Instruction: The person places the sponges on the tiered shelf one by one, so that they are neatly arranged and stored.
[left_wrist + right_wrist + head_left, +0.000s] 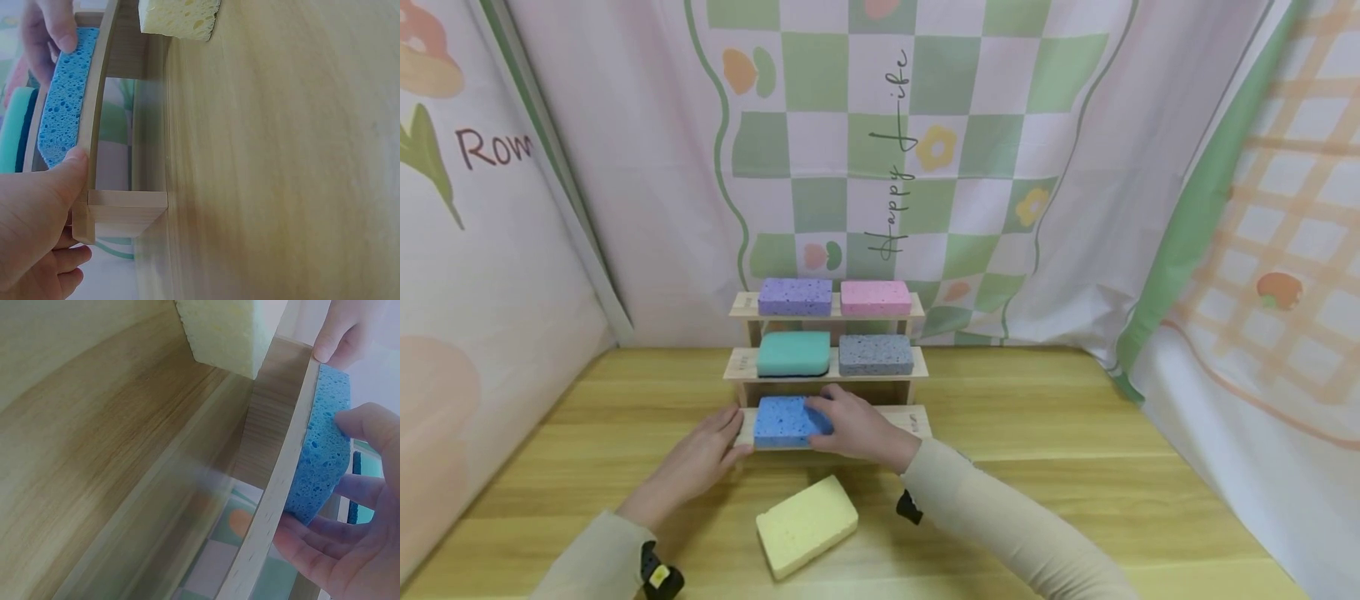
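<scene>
A blue sponge (pixel 781 421) lies flat on the left part of the bottom step of a wooden tiered rack (pixel 891 414). My right hand (pixel 857 425) holds its right end, thumb on the near side and fingers around the far side, as the right wrist view shows. At the rack's left end, my left hand (pixel 700 454) grips the bottom step; in the left wrist view the thumb is on top, near the sponge's corner, and the fingers curl below the board. On the table in front sits a yellow sponge (pixel 808 527), turned at an angle and touched by neither hand.
On the middle step are a teal sponge (pixel 793 354) with a dark underside and a grey sponge (pixel 876 355). The top step bears a purple sponge (pixel 795 297) and a pink sponge (pixel 876 297). Printed curtains (pixel 887 167) hang behind the wooden table (pixel 1037 417).
</scene>
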`<action>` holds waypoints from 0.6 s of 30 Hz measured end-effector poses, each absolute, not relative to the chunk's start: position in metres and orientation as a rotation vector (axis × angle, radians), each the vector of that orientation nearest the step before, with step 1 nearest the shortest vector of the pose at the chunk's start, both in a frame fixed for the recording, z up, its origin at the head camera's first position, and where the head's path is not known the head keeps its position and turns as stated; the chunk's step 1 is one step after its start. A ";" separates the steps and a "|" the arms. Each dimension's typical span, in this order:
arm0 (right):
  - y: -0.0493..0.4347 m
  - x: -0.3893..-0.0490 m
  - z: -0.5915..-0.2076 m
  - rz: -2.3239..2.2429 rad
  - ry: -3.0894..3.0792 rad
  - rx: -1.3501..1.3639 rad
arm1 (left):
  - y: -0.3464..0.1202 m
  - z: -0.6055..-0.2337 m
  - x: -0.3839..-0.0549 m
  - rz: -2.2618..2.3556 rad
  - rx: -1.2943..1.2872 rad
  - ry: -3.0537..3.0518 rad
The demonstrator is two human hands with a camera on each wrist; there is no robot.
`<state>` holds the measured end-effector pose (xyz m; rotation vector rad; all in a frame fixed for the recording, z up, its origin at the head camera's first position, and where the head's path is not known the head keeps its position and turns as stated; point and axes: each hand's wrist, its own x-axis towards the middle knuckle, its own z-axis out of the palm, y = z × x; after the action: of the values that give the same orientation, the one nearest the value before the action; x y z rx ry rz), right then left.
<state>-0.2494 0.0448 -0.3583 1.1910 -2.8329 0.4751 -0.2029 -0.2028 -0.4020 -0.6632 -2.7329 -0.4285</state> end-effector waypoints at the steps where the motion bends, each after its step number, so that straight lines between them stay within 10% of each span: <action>1: 0.045 -0.249 -0.358 0.477 -2.831 1.193 | -0.203 -0.402 -0.203 -0.428 -0.663 -2.733; 18: 0.062 -0.241 -0.340 0.604 -2.823 1.223 | -0.204 -0.403 -0.204 -0.436 -0.660 -2.736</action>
<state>-0.2409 0.0624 -0.3403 1.2225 -2.8233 0.6036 -0.2035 -0.2036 -0.4031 -0.6602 -2.7355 -0.4362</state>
